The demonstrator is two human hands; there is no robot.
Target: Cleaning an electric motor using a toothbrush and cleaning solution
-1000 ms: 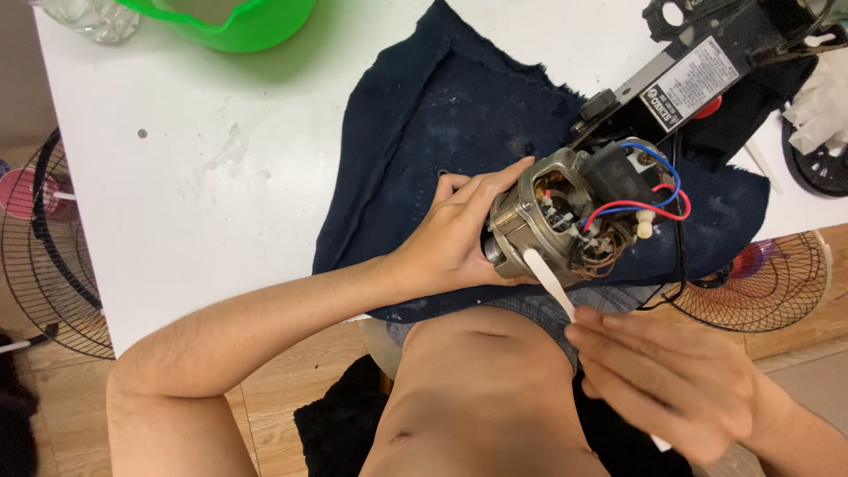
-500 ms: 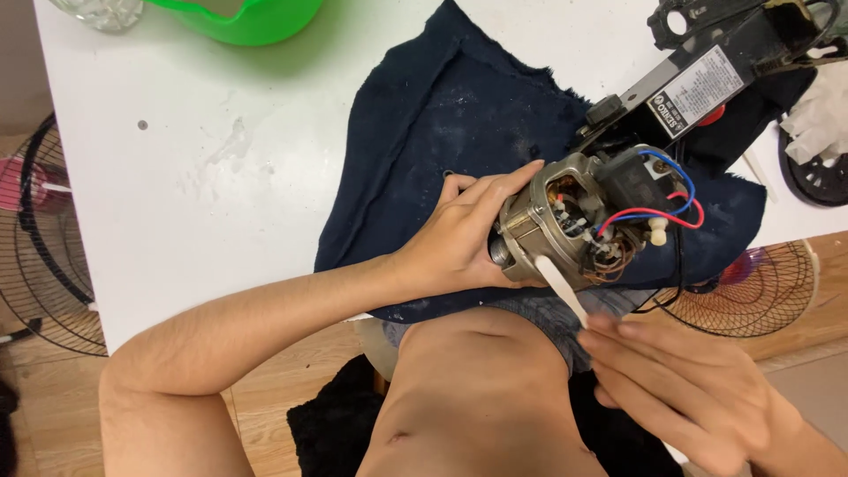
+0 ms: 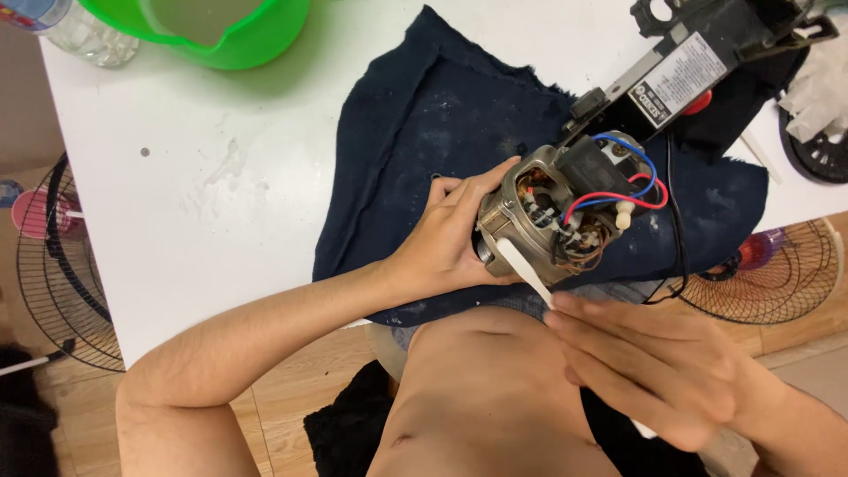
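Left hand [image 3: 450,243] wrapped round fan motor [image 3: 552,216] above dark cloth [image 3: 424,132], right hand [image 3: 654,367] near, fingers together pinching white stick [image 3: 523,268] against motor's near edge

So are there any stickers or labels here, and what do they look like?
Label: a white rectangle with dark print and a dark band at its lower end, stuck on the black housing at the top right of the table.
Plastic bottle: top left corner, clear, with a strip of coloured label.
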